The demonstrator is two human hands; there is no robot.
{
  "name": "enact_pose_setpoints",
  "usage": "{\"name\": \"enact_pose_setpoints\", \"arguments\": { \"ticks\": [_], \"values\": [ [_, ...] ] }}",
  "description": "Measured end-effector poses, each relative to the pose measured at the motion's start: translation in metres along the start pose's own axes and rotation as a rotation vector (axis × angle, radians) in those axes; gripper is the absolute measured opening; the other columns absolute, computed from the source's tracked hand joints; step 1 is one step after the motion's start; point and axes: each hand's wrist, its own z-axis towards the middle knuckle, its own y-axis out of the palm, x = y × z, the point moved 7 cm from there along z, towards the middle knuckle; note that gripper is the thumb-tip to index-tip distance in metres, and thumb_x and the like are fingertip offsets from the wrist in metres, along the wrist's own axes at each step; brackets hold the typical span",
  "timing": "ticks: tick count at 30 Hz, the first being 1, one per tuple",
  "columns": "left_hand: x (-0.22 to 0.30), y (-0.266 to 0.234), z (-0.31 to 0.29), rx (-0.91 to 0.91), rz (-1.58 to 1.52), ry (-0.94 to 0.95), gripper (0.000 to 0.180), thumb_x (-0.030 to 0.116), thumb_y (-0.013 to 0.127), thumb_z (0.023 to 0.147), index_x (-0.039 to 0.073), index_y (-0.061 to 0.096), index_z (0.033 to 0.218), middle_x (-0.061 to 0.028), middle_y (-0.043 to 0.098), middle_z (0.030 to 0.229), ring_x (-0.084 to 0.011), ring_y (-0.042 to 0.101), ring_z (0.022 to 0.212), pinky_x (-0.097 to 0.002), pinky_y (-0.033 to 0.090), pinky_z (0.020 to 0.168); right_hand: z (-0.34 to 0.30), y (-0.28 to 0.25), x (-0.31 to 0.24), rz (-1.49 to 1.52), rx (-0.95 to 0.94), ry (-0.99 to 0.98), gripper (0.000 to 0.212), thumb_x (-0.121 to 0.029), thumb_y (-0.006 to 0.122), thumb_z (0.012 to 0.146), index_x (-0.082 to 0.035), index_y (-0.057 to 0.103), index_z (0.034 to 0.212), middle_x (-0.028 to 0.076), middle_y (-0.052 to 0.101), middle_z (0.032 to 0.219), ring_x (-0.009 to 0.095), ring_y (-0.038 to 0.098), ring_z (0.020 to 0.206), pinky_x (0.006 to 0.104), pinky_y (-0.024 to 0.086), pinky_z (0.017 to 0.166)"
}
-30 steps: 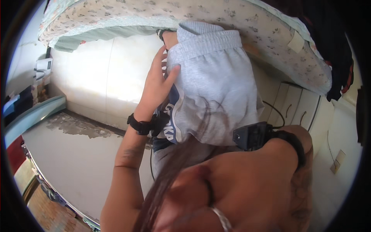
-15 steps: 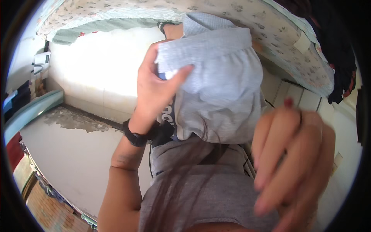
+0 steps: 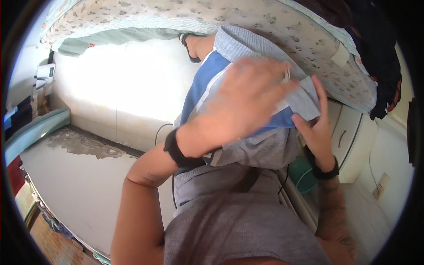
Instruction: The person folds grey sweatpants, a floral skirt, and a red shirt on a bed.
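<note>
We see the left hand (image 3: 243, 106) spread flat, fingers open, pressing on the grey and blue garment (image 3: 247, 132) held up in front of the chest. The right hand (image 3: 316, 128) pinches the garment's right edge, thumb over cloth. Above hangs the flowered mattress edge (image 3: 247, 17).

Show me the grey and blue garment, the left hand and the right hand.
Grey and blue garment (image 3: 207, 79), head view, on its blue panel.
Left hand (image 3: 243, 99), head view, back of the hand.
Right hand (image 3: 316, 128), head view, on the palm.
</note>
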Motion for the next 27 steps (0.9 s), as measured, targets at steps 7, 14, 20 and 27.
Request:
{"name": "enact_pose_setpoints", "arguments": {
  "ticks": [7,14,20,27],
  "values": [
    [-0.115,-0.006,-0.035,0.379,-0.353,-0.594,0.065,0.017,0.079,0.071,0.002,0.045,0.126,-0.0165,0.042,0.117,-0.0258,0.048,0.103,-0.0356,0.043,0.086,-0.043,-0.015,0.06,0.415,0.15,0.46,0.04,-0.005,0.055,0.088,-0.006,0.045,0.127,-0.001,0.056,0.095,0.005,0.047,0.079,0.0188,0.037,0.066],
    [-0.114,-0.005,-0.046,0.149,-0.483,-0.634,0.05,0.016,0.075,0.078,-0.002,0.052,0.119,-0.0057,0.062,0.097,-0.0117,0.057,0.092,-0.0248,0.045,0.084,-0.019,0.003,0.012,0.558,0.045,0.214,0.055,-0.029,0.068,0.084,-0.003,0.045,0.128,0.006,0.058,0.102,0.008,0.052,0.085,0.0223,0.041,0.068],
    [-0.045,-0.05,-0.047,-0.074,-0.337,-0.515,0.046,0.019,0.084,0.065,0.002,0.055,0.097,-0.0081,0.061,0.086,-0.0126,0.059,0.076,-0.0268,0.048,0.068,-0.037,-0.011,0.046,0.132,-0.314,0.539,0.048,-0.026,0.074,0.078,0.004,0.054,0.11,0.005,0.058,0.1,0.011,0.052,0.092,0.0266,0.042,0.078],
    [-0.054,-0.153,-0.133,0.576,-0.235,-0.517,0.064,0.027,0.088,0.061,0.001,0.05,0.107,-0.0054,0.06,0.095,-0.0161,0.06,0.083,-0.0283,0.048,0.075,-0.046,-0.132,0.01,0.369,0.404,0.157,0.054,-0.031,0.077,0.071,0.0,0.053,0.108,0.004,0.052,0.103,0.011,0.048,0.091,0.0237,0.039,0.082]
  ]
}}
